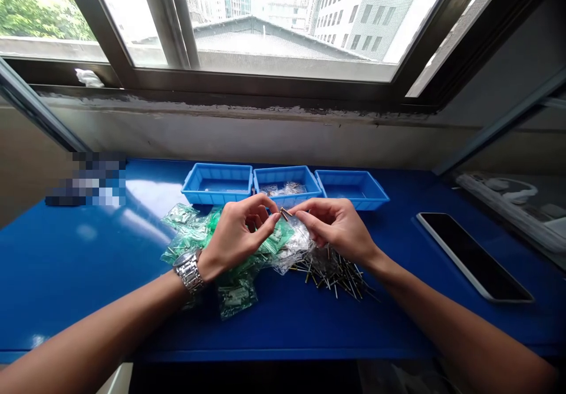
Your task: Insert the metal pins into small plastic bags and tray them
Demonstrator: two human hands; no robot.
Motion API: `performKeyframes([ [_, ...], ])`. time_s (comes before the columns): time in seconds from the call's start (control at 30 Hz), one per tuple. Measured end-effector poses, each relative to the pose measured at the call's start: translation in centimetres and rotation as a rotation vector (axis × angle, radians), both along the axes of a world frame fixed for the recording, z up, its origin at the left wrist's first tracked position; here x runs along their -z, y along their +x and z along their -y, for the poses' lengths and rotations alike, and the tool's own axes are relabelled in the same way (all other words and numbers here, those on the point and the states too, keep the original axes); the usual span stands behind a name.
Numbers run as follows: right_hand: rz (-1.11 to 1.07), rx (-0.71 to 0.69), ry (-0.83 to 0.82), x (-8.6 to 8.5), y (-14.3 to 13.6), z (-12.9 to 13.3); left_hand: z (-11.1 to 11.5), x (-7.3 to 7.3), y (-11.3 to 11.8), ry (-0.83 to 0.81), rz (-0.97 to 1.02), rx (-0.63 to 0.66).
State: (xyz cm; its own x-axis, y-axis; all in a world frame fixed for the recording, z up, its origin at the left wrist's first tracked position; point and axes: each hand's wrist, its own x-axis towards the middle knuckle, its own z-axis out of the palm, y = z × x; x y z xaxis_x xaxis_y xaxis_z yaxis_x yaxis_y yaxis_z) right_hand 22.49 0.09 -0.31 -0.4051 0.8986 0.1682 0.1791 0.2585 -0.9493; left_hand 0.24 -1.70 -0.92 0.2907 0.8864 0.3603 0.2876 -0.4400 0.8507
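Bare forearms (442, 320) are nearest to me, pointed toward the middle blue bin (278, 176). Just in front of this bin, I have the left hand (239, 229) and the right hand (342, 226) with thumb and forefinger nearly closed, both pinching a small metal piece (285, 213). Green packets (236, 296) lie before the bin, toward its left; thin rods (347, 276) before it, toward its right; one phone (473, 255) well to its right.

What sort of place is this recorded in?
Probably a workbench in a small workshop. A blue table stands by a window; on it are three blue plastic bins in a row, small plastic packets and a pile of thin rods.
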Motion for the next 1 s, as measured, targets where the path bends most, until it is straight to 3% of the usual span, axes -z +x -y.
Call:
performKeyframes([
  [0.27, -0.101, -0.023, -0.020, 0.4, -0.1, 0.2, -0.1, 0.1, -0.1, 0.023, 0.069, 0.004],
  [0.63, -0.038, 0.081, 0.257, 0.3, -0.3, 0.9, -0.1, 0.4, -0.1, 0.232, 0.062, -0.092],
  [1.0, 0.047, 0.119, 0.258, 0.2, -0.1, 1.0, -0.1, 0.2, -0.1, 0.195, 0.046, -0.099],
])
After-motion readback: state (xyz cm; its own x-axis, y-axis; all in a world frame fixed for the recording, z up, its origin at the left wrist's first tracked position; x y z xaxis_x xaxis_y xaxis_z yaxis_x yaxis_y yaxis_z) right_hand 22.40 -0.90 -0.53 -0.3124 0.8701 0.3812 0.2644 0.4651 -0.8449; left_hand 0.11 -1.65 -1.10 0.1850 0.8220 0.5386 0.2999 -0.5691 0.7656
